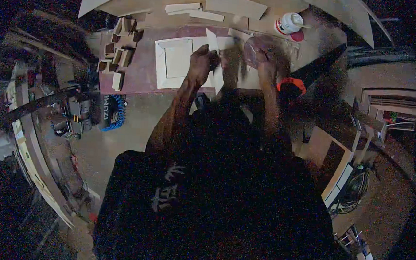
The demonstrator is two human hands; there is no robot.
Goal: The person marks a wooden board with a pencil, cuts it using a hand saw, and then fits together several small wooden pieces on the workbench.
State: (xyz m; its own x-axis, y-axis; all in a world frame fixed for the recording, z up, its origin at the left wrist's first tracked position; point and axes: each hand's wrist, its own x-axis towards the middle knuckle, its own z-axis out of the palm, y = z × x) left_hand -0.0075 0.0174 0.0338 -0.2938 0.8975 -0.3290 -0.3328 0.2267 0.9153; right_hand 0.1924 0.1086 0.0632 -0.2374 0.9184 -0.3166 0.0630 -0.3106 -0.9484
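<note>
My left hand (199, 66) is closed on a pale, thin wooden panel (214, 48), which stands tilted up from the bench. Just left of that hand, a pale square frame (160, 64) with a recessed middle lies flat on the reddish-brown work surface (143, 56). To the right of the panel is my right hand (265, 64), its fingers curled in. Against its fingers shows a dull reddish-brown patch, blurred, and I cannot tell what it is. Shadow covers part of the bench between both hands.
Several small wooden blocks (122, 57) are grouped on the left of the bench. Flat wood strips (183, 8) and a board (235, 6) lie along the back. A white tub (289, 23) stands back right. An orange-red ring-shaped item (291, 82) is near my right forearm.
</note>
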